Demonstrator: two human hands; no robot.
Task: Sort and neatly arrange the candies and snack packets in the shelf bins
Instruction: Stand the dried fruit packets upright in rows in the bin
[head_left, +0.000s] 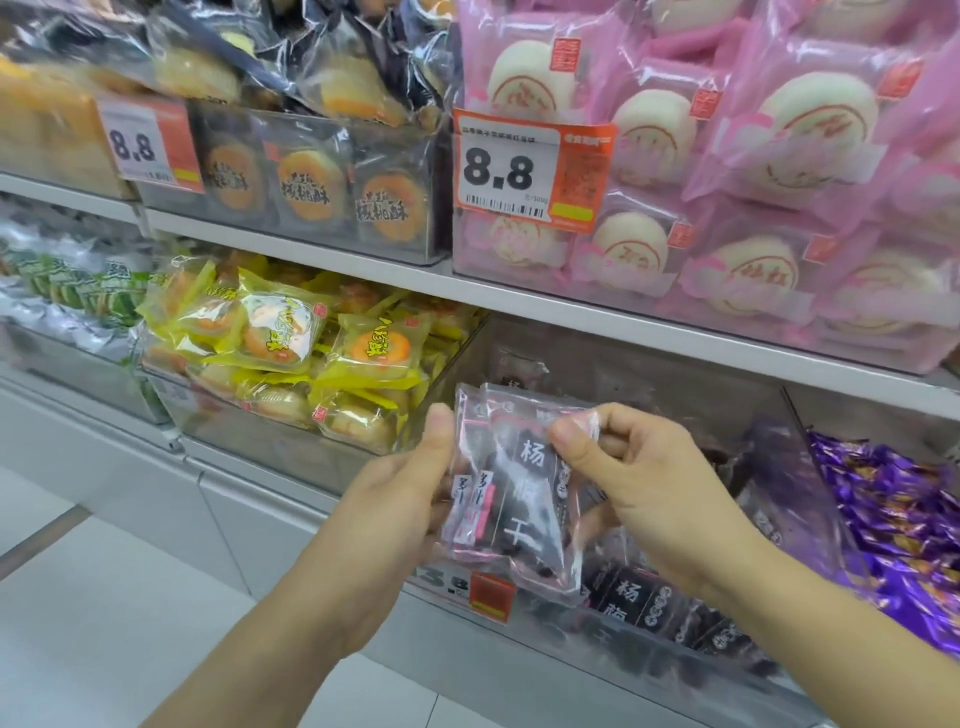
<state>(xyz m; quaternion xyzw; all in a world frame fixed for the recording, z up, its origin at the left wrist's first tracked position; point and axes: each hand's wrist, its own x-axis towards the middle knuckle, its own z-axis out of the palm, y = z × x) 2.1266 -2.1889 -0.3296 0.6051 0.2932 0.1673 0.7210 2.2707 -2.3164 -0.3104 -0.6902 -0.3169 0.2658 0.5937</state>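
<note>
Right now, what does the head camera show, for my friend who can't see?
Two hands, left hand and right hand, hold dark snack packets above a clear bin of similar packets. Yellow packets fill the neighbouring bin; pink packets sit on the shelf above.

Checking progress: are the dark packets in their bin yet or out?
Out. Left hand and right hand hold the dark packets above the bin.

2 hands: left hand (410, 483) and right hand (644, 493). 2 dark packets (519, 499) held between them. 2 white "8.8" price tags (511, 166). 2 shelf levels visible. 3 walnut-cake packets (311, 192) face the upper clear bin's front.
</note>
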